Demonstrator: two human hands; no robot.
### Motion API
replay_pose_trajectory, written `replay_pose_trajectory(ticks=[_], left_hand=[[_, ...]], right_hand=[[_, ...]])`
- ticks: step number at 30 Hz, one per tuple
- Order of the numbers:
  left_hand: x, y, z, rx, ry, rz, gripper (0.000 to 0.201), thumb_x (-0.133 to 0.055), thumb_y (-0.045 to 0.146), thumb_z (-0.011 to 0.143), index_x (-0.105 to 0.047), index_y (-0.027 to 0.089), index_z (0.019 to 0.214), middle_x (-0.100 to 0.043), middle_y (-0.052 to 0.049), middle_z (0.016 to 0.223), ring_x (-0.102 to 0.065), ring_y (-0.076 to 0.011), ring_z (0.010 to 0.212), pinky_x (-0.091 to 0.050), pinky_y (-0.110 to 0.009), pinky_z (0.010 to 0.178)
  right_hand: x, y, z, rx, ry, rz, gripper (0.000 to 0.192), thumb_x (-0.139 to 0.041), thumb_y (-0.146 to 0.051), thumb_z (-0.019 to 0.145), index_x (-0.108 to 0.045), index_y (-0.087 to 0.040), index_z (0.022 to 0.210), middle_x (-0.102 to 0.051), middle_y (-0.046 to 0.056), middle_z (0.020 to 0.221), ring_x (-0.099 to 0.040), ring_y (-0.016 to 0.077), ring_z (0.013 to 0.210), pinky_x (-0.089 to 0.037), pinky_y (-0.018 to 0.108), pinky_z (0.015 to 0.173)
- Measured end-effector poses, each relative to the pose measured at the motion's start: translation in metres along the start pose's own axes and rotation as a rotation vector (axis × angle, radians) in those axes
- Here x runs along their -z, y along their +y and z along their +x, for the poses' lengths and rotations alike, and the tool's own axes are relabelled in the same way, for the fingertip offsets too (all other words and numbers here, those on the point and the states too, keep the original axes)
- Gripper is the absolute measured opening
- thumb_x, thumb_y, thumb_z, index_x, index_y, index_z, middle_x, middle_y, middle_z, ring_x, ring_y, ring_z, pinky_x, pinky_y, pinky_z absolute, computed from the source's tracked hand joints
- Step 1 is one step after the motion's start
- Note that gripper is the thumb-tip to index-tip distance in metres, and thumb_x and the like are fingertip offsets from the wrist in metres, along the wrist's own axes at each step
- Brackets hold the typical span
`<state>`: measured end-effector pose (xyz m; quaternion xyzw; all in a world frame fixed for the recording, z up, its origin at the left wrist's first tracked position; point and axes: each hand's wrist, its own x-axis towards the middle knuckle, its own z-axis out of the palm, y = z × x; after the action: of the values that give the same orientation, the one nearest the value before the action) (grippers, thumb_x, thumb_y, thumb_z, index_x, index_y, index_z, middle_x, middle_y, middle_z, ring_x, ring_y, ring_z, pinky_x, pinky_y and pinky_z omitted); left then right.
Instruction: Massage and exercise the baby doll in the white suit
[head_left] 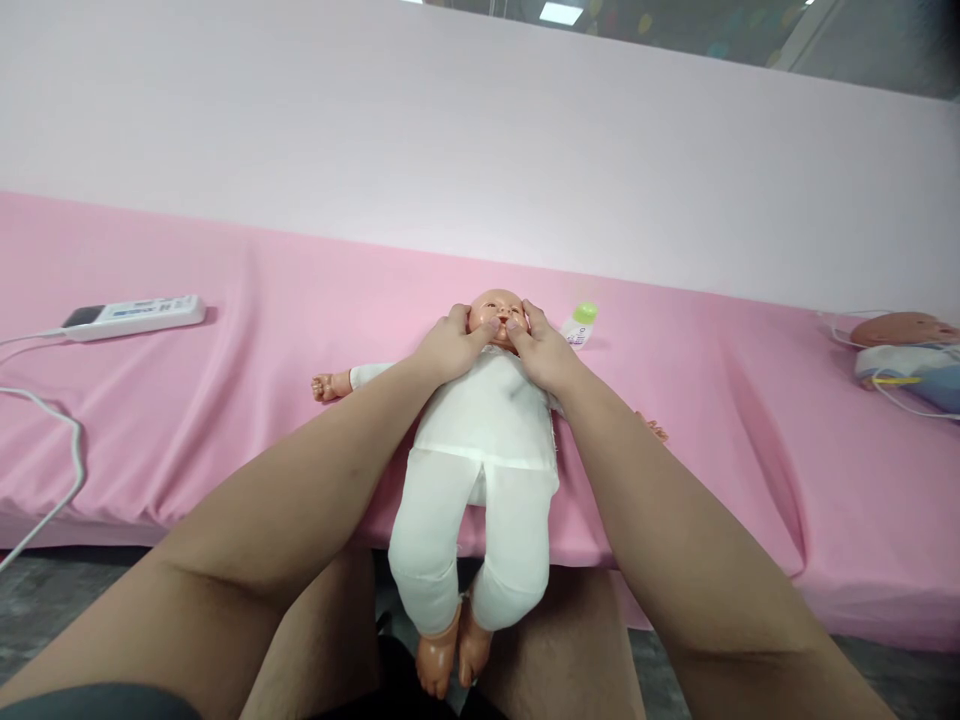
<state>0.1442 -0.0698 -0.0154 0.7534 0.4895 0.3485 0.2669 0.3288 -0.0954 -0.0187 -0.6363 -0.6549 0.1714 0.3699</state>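
A baby doll with a hard plastic head and a white cloth body lies on its back on the pink-covered bed, its feet hanging over the front edge between my knees. My left hand cups one side of the doll's head, thumb on the cheek near the mouth. From the other side, my right hand holds the head in the same way, its thumb by the mouth. My fingers curl beside the head and are partly hidden. Just beyond my right hand is a small white bottle with a green cap.
On the left lies a white power strip with cords, and a white cable runs off the front edge. At the far right, another doll lies with thin tubing around it. A pale wall rises behind the bed.
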Motion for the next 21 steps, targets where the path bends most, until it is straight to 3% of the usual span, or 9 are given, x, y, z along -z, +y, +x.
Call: replay_pose_trajectory(ticks=[21], left_hand=[[-0.0012, 0.0005, -0.0002, 0.011, 0.008, 0.009, 0.065, -0.042, 0.069, 0.086, -0.049, 0.020, 0.128, -0.063, -0.015, 0.127, -0.062, -0.0288, 0.110, -0.045, -0.036, 0.089]], right_hand=[[0.0038, -0.0071, -0.0043, -0.028, -0.020, -0.003, 0.079, -0.038, -0.064, 0.093, -0.022, -0.019, 0.156, -0.034, 0.009, 0.156, -0.033, 0.0323, 0.143, -0.023, 0.049, 0.119]])
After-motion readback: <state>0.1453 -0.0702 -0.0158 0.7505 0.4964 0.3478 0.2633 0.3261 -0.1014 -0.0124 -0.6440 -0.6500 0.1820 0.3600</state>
